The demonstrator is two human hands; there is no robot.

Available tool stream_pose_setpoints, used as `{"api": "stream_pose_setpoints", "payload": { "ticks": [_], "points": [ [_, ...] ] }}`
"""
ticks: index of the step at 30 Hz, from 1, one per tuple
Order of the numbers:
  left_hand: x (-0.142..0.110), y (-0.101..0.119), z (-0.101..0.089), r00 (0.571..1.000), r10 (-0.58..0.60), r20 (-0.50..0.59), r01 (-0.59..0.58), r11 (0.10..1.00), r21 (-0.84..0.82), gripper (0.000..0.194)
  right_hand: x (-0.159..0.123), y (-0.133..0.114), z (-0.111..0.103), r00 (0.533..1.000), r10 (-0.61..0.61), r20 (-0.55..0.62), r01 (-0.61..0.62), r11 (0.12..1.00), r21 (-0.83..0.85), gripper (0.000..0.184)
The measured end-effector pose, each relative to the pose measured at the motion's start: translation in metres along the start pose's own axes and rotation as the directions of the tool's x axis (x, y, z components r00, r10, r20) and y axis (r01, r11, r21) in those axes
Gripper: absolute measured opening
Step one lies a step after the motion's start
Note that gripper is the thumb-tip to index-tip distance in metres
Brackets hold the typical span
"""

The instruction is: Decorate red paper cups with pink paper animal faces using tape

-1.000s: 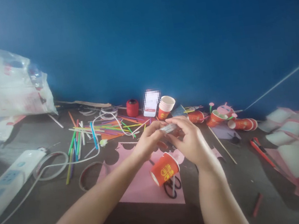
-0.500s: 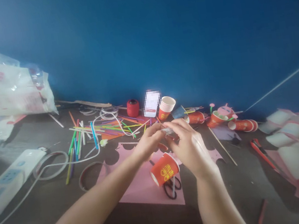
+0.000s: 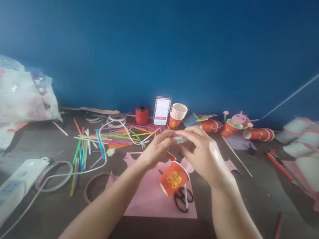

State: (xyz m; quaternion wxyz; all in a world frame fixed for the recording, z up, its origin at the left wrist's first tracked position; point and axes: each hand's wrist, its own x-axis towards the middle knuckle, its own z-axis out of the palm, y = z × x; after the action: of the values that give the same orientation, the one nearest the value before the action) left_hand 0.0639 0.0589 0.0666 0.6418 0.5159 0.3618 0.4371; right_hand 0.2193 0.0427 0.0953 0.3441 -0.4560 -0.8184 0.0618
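Observation:
My left hand [image 3: 154,151] and my right hand [image 3: 202,155] meet above the table, both pinched on a small clear piece, perhaps tape [image 3: 179,139], held between their fingertips. Just below them an orange paper cup [image 3: 173,178] with yellow writing lies tilted on a pink paper sheet [image 3: 149,199]. Black-handled scissors [image 3: 183,198] lie under the cup on the sheet's right edge.
Several coloured straws [image 3: 103,138] are scattered at the back left beside a white cable [image 3: 66,173] and a power strip [image 3: 7,190]. A red thread spool [image 3: 141,115], stacked cups [image 3: 177,115], more orange cups [image 3: 236,125], a red utility knife [image 3: 278,160] and plastic bags [image 3: 9,96] surround the work area.
The orange cup has turned and shifted slightly left under my hands. Both hands stay together on the small clear piece, barely moved.

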Motion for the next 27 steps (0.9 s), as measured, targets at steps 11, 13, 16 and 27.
{"api": "stream_pose_setpoints", "payload": {
  "ticks": [11, 13, 16, 27],
  "points": [
    [0.001, -0.004, 0.001, 1.000, -0.014, -0.028, 0.012, 0.999, -0.052, 0.032, 0.000, -0.001, 0.003, 1.000, 0.010, 0.012, -0.010, 1.000, 0.005, 0.033],
    [0.001, -0.001, 0.000, 0.999, -0.037, -0.019, 0.037, 0.999, -0.034, 0.030, 0.001, 0.002, 0.002, 1.000, 0.021, 0.020, -0.022, 0.999, 0.028, 0.034],
    [0.000, 0.002, -0.002, 0.999, -0.039, -0.013, 0.040, 0.999, 0.022, 0.028, 0.001, 0.005, 0.001, 0.999, 0.023, 0.032, -0.024, 0.999, 0.039, 0.034],
    [0.001, -0.003, 0.000, 1.000, 0.021, -0.005, -0.021, 1.000, -0.008, 0.028, 0.000, -0.002, 0.001, 1.000, 0.028, 0.014, -0.029, 0.996, 0.088, 0.020]
  ]
}}
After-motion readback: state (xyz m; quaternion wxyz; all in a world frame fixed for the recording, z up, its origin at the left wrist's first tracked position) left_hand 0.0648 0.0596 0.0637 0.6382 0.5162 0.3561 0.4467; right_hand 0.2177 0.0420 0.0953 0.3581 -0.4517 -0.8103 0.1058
